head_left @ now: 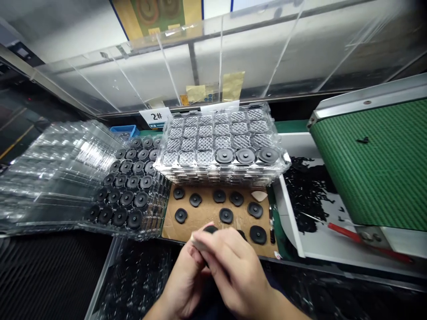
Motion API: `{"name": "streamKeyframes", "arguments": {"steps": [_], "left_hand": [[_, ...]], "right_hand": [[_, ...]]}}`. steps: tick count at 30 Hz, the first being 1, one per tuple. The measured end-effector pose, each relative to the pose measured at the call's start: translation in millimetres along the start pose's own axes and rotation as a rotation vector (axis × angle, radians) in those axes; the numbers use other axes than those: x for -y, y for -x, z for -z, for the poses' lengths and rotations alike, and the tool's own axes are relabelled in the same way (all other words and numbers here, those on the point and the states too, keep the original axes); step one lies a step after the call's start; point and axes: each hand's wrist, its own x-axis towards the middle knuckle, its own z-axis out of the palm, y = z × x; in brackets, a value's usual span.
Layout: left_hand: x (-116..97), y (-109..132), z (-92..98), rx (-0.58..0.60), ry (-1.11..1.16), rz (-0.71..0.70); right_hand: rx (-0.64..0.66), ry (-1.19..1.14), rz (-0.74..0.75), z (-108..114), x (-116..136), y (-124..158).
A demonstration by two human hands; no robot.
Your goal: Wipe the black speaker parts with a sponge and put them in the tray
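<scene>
My left hand [187,278] and my right hand [235,262] meet at the bottom middle, fingers closed together around a black rubber disc [211,229]. Only a dark edge of that disc shows; my fingers hide the rest. Just beyond them, several loose black discs [226,216] with small centre nubs lie on a brown cardboard sheet [200,222]. Behind the sheet stands a stack of clear plastic trays [220,173]. Three black discs [245,155] sit in the front row of its top tray, at the right.
At left, another clear tray stack holds rows of black discs [133,182], beside nested clear trays [50,178]. To the right are a white bin [293,218] with black scraps, red-handled pliers or cutters [347,232], and a green conveyor belt [376,164]. A black pen [271,224] lies on the cardboard's right edge.
</scene>
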Motion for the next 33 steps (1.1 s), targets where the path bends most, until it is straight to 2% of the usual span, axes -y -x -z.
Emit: {"name": "streamKeyframes", "arguments": {"steps": [3, 4, 7, 8, 10, 12, 13, 16, 18, 20, 21, 22, 24, 26, 28, 30, 33], "left_hand": [[-5.5, 3.1, 0.3, -0.083, -0.007, -0.039], [-6.4, 3.5, -0.8, -0.085, -0.008, -0.056], [-7.7, 4.0, -5.9, -0.005, -0.017, -0.071], [-8.7, 4.0, -7.3, 0.025, -0.012, -0.065], [-11.7, 3.8, -8.3, 0.047, 0.008, -0.035], [-14.3, 2.9, -7.8, 0.033, 0.023, 0.007], [-14.9, 2.2, -7.8, 0.015, 0.026, 0.022], [-14.3, 0.6, -11.0, -0.002, 0.038, 0.043], [-15.0, 1.9, -15.8, 0.025, 0.041, 0.054], [-18.0, 5.7, -20.8, 0.051, 0.033, 0.067], [-20.2, 8.2, -22.7, 0.061, 0.024, 0.063], [-22.4, 10.5, -23.9, 0.068, 0.017, 0.057], [-25.9, 14.0, -24.4, 0.07, 0.011, 0.042], [-27.4, 14.8, -22.8, 0.072, 0.024, 0.049], [-27.4, 13.3, -20.9, 0.072, 0.041, 0.059], [-27.2, 11.3, -19.9, 0.084, 0.043, 0.057], [-27.4, 10.2, -20.5, 0.112, 0.035, 0.051]], "right_hand": [[0.236, -0.046, -0.051, -5.4, 8.4, -8.8], [0.242, -0.037, -0.069, -6.2, 9.0, -12.2], [0.066, 0.047, -0.012, -4.6, 9.6, -21.3], [0.059, 0.033, 0.017, -1.8, 9.7, -22.0], [0.17, -0.05, 0.032, 7.0, 9.1, -18.4], [0.277, -0.089, -0.024, 17.3, 7.0, -10.5], [0.275, -0.057, -0.06, 21.4, 5.6, -6.7], [0.135, 0.16, -0.112, 25.1, 1.5, -4.2], [0.098, 0.237, -0.017, 22.5, -1.4, -10.8], [0.129, 0.15, 0.097, 20.5, -6.1, -19.6], [0.144, 0.061, 0.094, 20.5, -9.7, -22.6], [0.138, -0.023, 0.027, 21.2, -14.1, -23.9], [0.056, -0.12, -0.252, 23.1, -24.9, -19.3], [-0.042, -0.173, -0.542, 22.6, -36.5, -6.2], [-0.087, -0.292, -0.737, 18.3, -47.2, 10.7], [-0.088, -0.384, -0.823, 12.4, -56.1, 24.6], [-0.118, -0.343, -0.819, 10.4, -62.8, 30.8]]}}
